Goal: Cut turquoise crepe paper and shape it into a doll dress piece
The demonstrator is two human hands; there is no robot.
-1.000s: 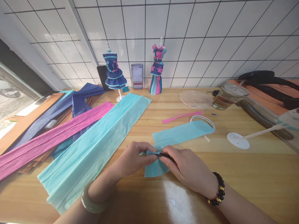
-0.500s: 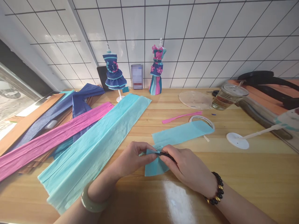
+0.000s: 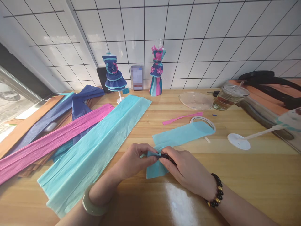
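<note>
My left hand (image 3: 135, 160) pinches a small piece of light blue crepe paper (image 3: 154, 172) between thumb and fingertips, just above the table. From the other side my right hand (image 3: 185, 166) grips slim black tweezers (image 3: 168, 158), their tips at the folded upper edge of that paper, close to my left fingertips. Part of the tool is hidden inside the right fingers. Right behind the hands lies a longer light blue strip (image 3: 176, 135), its far end over a white tape roll (image 3: 213, 120).
Wide turquoise (image 3: 94, 150), pink (image 3: 58, 128) and navy (image 3: 47, 117) crepe strips cover the left side. Two dressed mini mannequins (image 3: 114, 75) (image 3: 156, 72) and a phone (image 3: 137, 78) stand at the wall. A lidded cup (image 3: 229, 97) and a tipped white stand (image 3: 239, 142) are right.
The tweezers have shifted slightly at the paper's fold, and the small paper's lower part hangs a little differently. Both hands stay nearly in place; the view moved slightly.
</note>
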